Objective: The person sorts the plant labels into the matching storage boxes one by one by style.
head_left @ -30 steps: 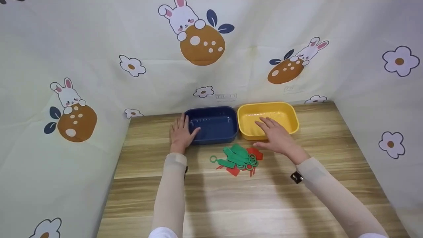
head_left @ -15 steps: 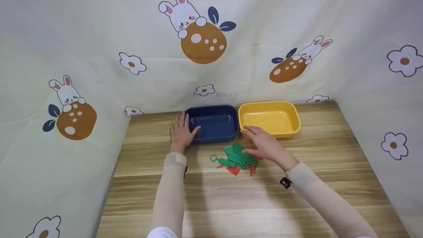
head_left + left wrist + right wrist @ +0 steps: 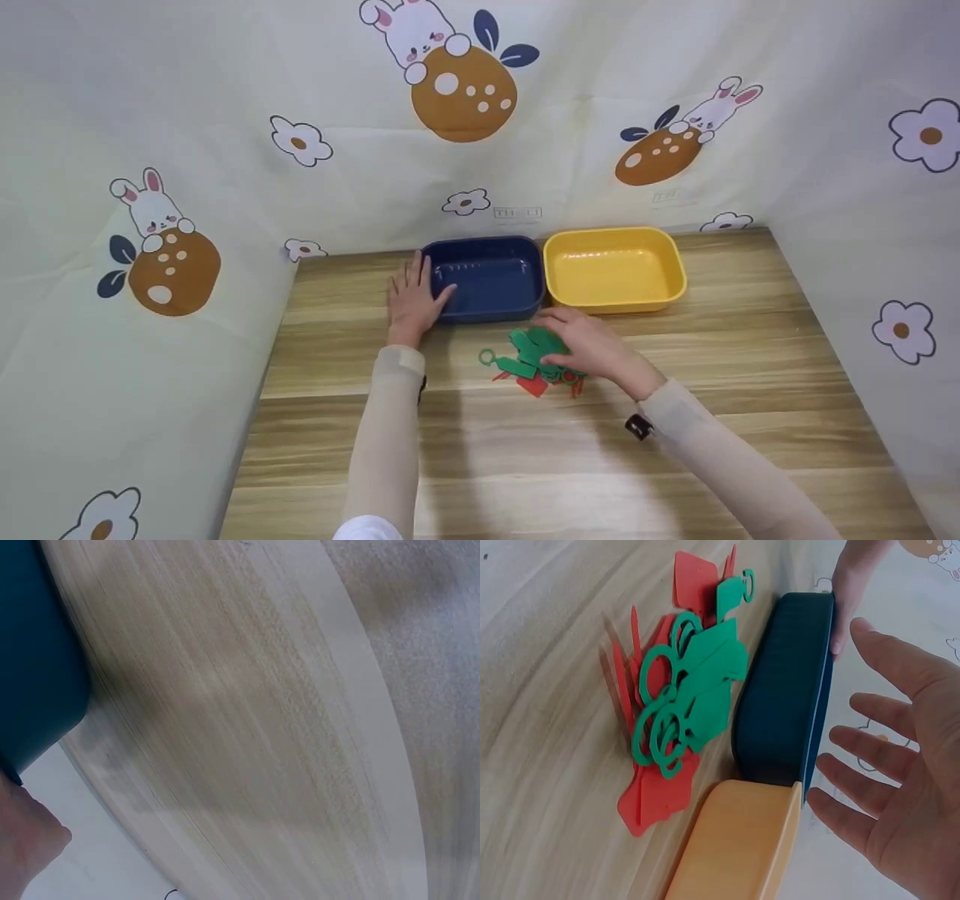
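Flat green plastic tags with ring ends (image 3: 709, 664) lie heaped over red plastic tags with thin pointed stems (image 3: 660, 799) on the table. My right hand (image 3: 589, 345) is over the right side of this heap and hides part of it. In the right wrist view its fingers (image 3: 877, 742) are spread, with nothing held. My left hand (image 3: 412, 300) rests on the left side of the dark blue bin (image 3: 487, 292), fingers straight and thumb over the rim. Only a bit of that hand (image 3: 30, 836) shows in the left wrist view.
A yellow bin (image 3: 615, 281) stands against the right side of the blue one, both near the back edge of the wood-grain table (image 3: 525, 465). A pale curtain (image 3: 570, 150) printed with rabbits and flowers rises behind and at both sides.
My right hand has moved left and toward me, from over the yellow bin to over the heap of tags. My left hand stays at the blue bin.
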The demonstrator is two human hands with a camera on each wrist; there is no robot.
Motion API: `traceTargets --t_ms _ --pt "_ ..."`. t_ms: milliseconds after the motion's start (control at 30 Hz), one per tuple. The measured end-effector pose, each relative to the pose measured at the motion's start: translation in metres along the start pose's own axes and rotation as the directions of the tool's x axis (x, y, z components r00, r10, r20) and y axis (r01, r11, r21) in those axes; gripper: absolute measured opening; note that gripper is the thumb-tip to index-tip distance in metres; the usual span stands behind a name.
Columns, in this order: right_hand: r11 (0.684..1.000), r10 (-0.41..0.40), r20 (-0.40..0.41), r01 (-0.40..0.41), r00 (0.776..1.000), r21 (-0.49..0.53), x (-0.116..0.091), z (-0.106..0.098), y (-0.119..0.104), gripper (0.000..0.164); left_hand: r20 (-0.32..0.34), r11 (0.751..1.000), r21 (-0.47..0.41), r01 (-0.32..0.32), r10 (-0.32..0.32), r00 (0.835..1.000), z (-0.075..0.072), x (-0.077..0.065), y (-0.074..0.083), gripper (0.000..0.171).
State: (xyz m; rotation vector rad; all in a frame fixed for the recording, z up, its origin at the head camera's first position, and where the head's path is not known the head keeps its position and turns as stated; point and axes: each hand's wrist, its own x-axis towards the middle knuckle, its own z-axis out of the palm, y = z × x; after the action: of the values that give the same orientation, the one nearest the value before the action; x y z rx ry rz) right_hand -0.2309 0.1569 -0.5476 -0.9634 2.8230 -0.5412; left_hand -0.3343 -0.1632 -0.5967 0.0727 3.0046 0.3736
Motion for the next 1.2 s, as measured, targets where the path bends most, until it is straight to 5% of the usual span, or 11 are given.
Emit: traceTargets --t_ms 333,700,1200 --pt "0.996 -0.086 -0.013 0.086 0.996 0.000 0.005 0.017 -0.012 0.058 -0.021 1.000 0.008 -0.007 0.007 1.000 0.003 0.001 -0.002 0.086" --pt "0.998 -0.067 0.052 0.067 0.996 0.007 0.004 0.032 -0.021 0.051 -0.013 0.999 0.035 -0.012 0.013 1.000 0.002 0.001 -0.001 0.086" --pt "0.996 -0.091 0.007 0.091 0.996 -0.019 0.001 0.056 -0.027 0.042 -0.009 1.000 0.013 -0.016 0.016 1.000 0.001 0.000 -0.001 0.085"
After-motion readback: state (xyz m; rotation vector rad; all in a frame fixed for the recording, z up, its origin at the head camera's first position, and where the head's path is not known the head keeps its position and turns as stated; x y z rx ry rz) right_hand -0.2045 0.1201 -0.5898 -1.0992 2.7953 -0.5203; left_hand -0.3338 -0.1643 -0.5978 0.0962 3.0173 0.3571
